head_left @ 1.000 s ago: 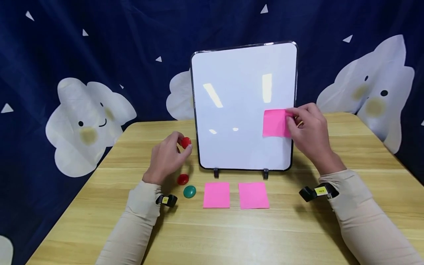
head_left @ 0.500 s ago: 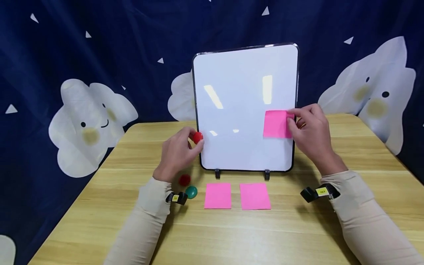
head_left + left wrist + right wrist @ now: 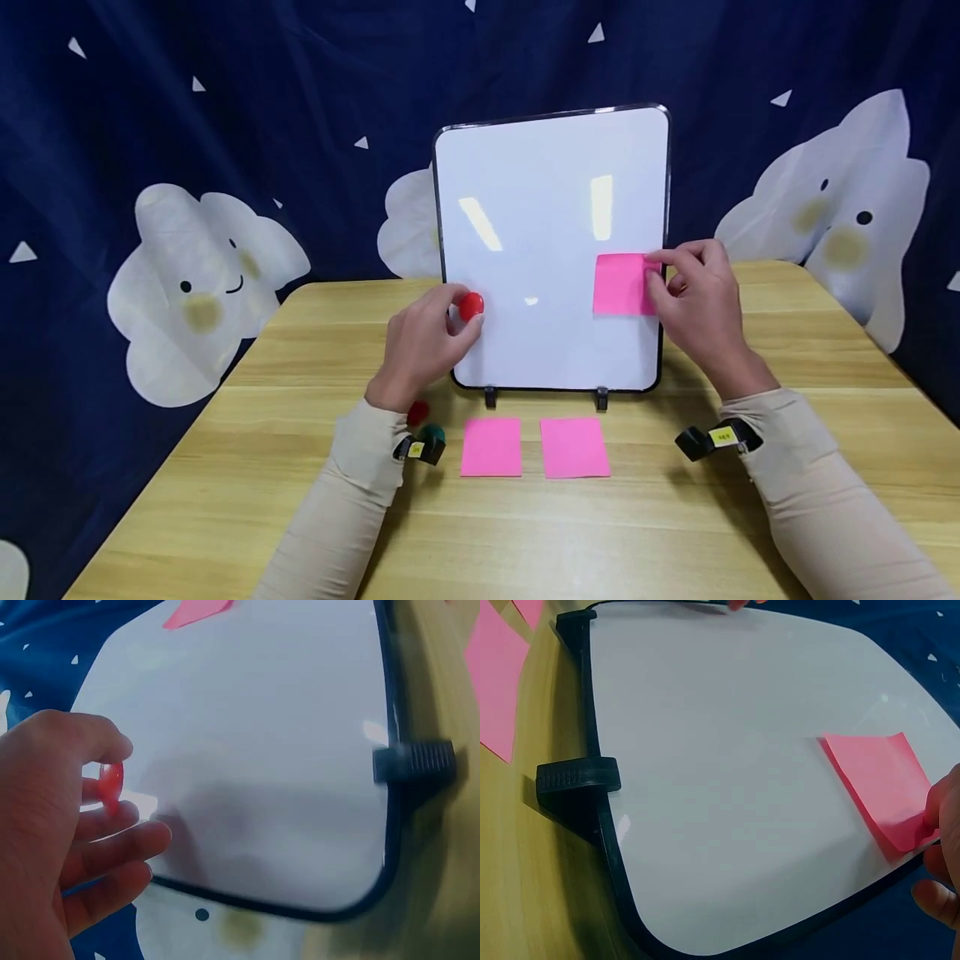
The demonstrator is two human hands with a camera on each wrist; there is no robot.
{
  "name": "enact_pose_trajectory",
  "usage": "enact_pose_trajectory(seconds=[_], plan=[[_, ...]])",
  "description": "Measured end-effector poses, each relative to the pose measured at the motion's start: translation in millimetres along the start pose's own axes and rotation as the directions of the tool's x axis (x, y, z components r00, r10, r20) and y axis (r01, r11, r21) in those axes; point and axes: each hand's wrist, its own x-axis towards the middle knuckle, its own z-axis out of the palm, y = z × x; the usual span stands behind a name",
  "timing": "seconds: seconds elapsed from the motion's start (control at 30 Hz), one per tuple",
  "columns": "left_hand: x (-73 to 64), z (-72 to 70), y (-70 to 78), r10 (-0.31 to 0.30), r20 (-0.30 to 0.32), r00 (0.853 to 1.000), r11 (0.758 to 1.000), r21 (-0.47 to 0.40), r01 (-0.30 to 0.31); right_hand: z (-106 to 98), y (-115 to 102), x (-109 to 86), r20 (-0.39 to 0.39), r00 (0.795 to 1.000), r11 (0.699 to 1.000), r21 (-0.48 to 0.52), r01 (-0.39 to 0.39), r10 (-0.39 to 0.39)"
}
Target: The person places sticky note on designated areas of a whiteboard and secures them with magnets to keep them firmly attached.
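My left hand [image 3: 426, 342] pinches a round red magnet [image 3: 471, 306] between thumb and fingers, in front of the lower left part of a whiteboard [image 3: 540, 208]. In the left wrist view the red magnet [image 3: 112, 780] is held near the thumb tip, other fingers spread. At the board's right edge, my right hand [image 3: 701, 308] pinches the right side of a pink sticky note [image 3: 621, 285], which overlaps the board. The right wrist view shows this sticky note [image 3: 881, 780] lying close over the white surface, one corner under the fingers.
Two more pink sticky notes [image 3: 491, 447] lie on the wooden table [image 3: 562, 533] before the board. A second red magnet [image 3: 417, 412] and a green magnet [image 3: 432, 434] are partly hidden by the left wrist. Black feet [image 3: 491, 397] support the board; a dark blue curtain [image 3: 300, 125] hangs behind.
My left hand has carried the red magnet rightward and slightly up, from beside the board to in front of its lower left. The right hand and its sticky note have stayed nearly in place.
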Motion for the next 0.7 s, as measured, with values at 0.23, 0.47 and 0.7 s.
enact_pose_trajectory(seconds=[0.23, 0.47, 0.7], plan=[[8.6, 6.9, 14.8, 0.115, -0.064, 0.991, 0.993, -0.026, -0.117, 0, 1, -1.1, 0.022, 1.000, 1.000, -0.018, -0.016, 0.017], [16.6, 17.2, 32.1, 0.165, -0.070, 0.984, 0.984, -0.057, -0.169, 1, 2, -1.6, 0.021, 1.000, 1.000, -0.024, 0.007, -0.006], [22.5, 26.0, 46.0, 0.181, -0.078, 0.980, 0.979, -0.084, -0.187, 0, 3, -2.5, 0.025, 1.000, 1.000, -0.026, -0.005, 0.005]])
